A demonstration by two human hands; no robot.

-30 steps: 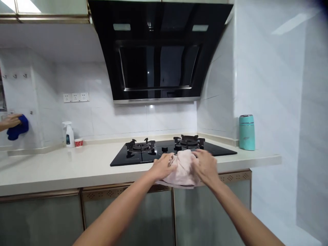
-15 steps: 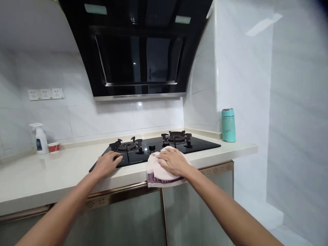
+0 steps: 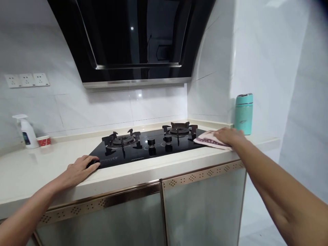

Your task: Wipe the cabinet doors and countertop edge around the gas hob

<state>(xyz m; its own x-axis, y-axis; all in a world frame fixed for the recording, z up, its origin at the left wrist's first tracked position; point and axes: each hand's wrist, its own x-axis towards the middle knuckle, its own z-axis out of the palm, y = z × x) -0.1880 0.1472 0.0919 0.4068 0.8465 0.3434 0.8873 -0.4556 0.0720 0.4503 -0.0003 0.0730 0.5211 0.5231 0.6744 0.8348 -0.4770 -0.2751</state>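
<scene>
My right hand (image 3: pixel 229 136) presses a pink cloth (image 3: pixel 211 140) with a purple patterned band onto the right end of the black glass gas hob (image 3: pixel 137 154). The cloth lies partly on the glass and partly on the pale countertop, and the palm hides some of it. At the hob's front left corner rests my left hand (image 3: pixel 80 170), thumb and fingers apart, holding nothing. Two burners with black pan supports, the left burner (image 3: pixel 123 140) and the right burner (image 3: pixel 179 130), stand on the glass. Between them sit two black control knobs, one being the left knob (image 3: pixel 151 142).
A teal flask (image 3: pixel 244 114) stands just beyond my right hand. On the left are a white spray bottle (image 3: pixel 28 133) and a red-and-white paper cup (image 3: pixel 43 141). A black range hood (image 3: pixel 138 73) hangs above. Cabinet doors (image 3: pixel 202 205) lie below the countertop edge (image 3: pixel 143 172).
My right hand has slid the cloth rightward from the hob's front middle to its right end, uncovering the knobs. My left hand has shifted left to the corner. The view is closer.
</scene>
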